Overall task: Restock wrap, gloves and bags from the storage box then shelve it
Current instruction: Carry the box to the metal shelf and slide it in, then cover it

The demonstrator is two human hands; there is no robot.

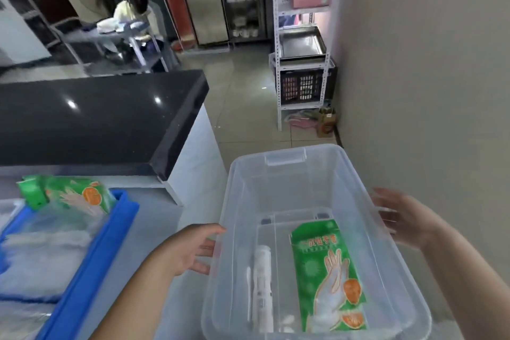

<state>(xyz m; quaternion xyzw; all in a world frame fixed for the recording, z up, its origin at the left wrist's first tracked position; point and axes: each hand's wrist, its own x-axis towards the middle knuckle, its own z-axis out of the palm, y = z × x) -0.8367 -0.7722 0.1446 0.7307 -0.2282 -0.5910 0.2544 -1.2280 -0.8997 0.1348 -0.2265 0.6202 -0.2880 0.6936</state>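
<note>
A clear plastic storage box [287,163] is held up in front of me, past the end of the counter. My left hand [190,250] grips its left wall and my right hand [405,218] presses on its right rim. Inside lie a green pack of gloves [328,273] and a white roll of wrap [263,284]. On the counter at the left sits a blue tray [91,270] holding green glove packs [74,194] and clear bags [41,251].
A black counter top [96,116] lies ahead on the left. A white metal shelf rack [303,44] with a metal tray and a black crate stands against the wall ahead. A person sits at a table far back left. Tiled floor lies between.
</note>
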